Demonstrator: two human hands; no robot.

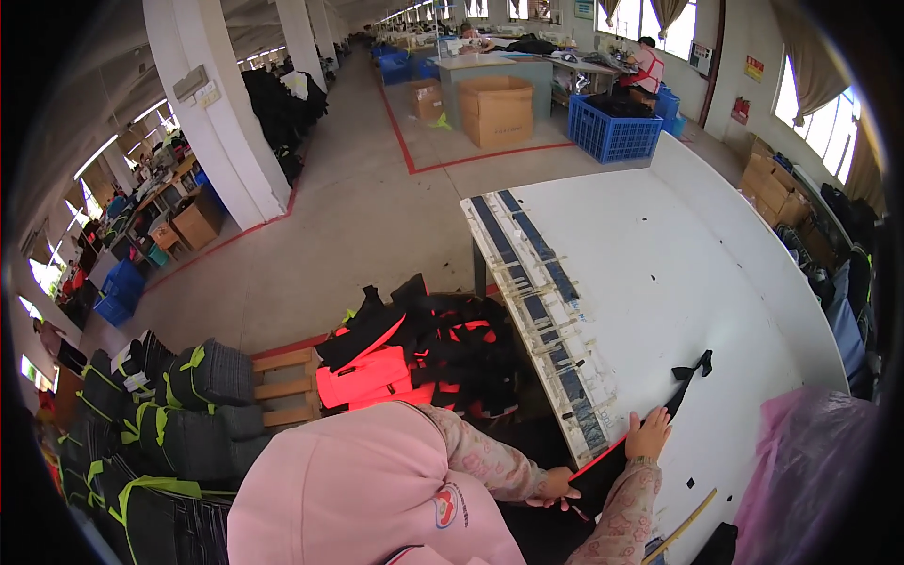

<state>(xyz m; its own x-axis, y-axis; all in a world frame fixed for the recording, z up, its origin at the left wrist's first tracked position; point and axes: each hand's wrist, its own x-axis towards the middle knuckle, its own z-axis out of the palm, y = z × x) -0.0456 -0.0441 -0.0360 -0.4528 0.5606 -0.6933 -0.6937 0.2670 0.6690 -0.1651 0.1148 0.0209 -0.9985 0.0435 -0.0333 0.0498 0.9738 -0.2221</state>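
A black fabric piece (603,471) with a thin red edge hangs over the near-left edge of the white table (678,254). It narrows into a black strap (692,372) lying on the tabletop. My left hand (556,488) grips the lower end of the fabric, below the table edge. Resting on the fabric at the table edge is my right hand (650,433), fingers together and pointing up the table. Both forearms wear floral sleeves, and a pink hooded garment (367,490) fills the lower middle of the view.
Dark tape strips (537,301) line the table's left edge. A heap of black and orange-red bags (414,353) lies beside a wooden pallet (282,386). Black bags with green trim (179,414) stack at left. Also in view are a pink plastic sheet (810,461), a yellow stick (686,525), cardboard boxes (496,108) and a blue crate (614,132).
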